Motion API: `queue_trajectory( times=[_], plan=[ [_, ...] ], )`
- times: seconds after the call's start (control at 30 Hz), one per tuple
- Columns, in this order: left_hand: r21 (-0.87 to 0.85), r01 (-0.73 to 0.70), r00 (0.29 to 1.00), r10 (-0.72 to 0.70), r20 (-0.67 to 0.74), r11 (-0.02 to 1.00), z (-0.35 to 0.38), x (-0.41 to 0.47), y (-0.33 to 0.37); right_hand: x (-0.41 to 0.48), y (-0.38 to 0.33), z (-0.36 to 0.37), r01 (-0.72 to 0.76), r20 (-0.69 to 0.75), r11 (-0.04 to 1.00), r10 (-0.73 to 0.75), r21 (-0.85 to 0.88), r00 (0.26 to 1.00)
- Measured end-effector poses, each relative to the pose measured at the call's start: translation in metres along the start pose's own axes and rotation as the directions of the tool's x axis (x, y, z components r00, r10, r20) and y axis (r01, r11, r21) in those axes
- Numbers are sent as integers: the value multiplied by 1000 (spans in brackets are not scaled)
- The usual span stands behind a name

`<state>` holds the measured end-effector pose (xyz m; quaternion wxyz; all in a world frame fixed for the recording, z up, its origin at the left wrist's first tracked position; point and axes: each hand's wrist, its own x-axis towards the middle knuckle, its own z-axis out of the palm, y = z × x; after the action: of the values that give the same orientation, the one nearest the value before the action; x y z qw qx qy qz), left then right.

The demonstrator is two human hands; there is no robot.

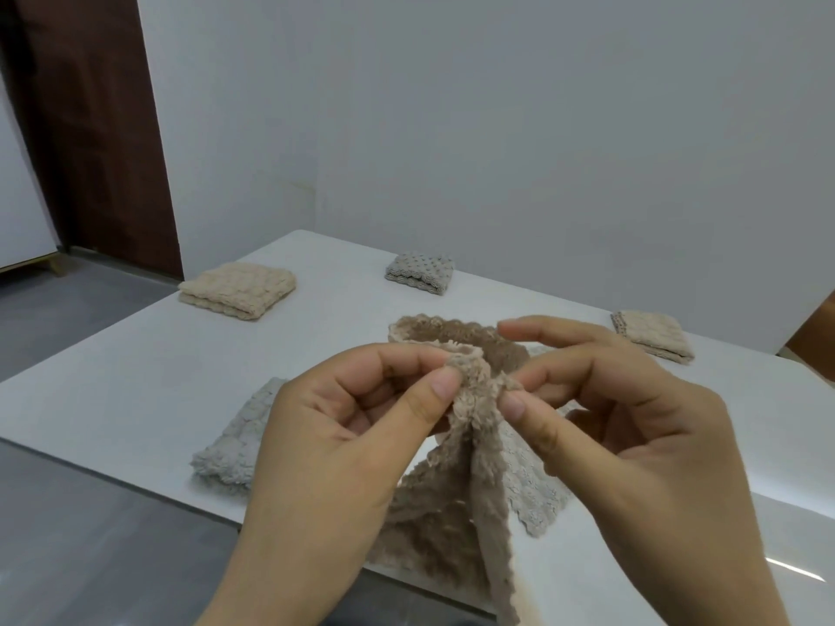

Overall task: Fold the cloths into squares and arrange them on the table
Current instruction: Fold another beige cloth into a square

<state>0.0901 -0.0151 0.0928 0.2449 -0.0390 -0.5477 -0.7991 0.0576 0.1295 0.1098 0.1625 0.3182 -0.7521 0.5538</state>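
Head view, left to right. A cream folded cloth [237, 291], thick and nubby with a bubbled weave, lies as a near-square on the smooth white desk [113, 377] at far left. Nearer, a pale grey cloth [235, 440] of the same scalloped pile lies flat, partly hidden behind the left hand [343, 445]. That hand's grip is clenched on the brown cloth [456, 503], thumb and forefinger pinching a raised edge. The brown cloth is fleecy and scallop-edged. It is held above the desk's near edge at centre; its pinched top forms a peak from which it hangs in a long fold, its long axis running downward toward the camera, while an upper edge loops away behind the fingers. A small grey folded cloth [420, 272] with a dotted texture sits at the far centre. The right hand [632, 422] pinches the same peak between thumb and forefinger, other fingers extended. A grey cloth [533, 494] lies beneath. At far right rests a beige folded cloth [653, 335], roughly square.
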Motion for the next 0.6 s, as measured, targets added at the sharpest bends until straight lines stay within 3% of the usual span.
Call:
queue_trajectory(
  times=[0.6],
  plan=[
    [114,-114,990,103,96,987,-4,-9,8,-1,-12,1,-1,7,998,2,-69,1000]
  ],
)
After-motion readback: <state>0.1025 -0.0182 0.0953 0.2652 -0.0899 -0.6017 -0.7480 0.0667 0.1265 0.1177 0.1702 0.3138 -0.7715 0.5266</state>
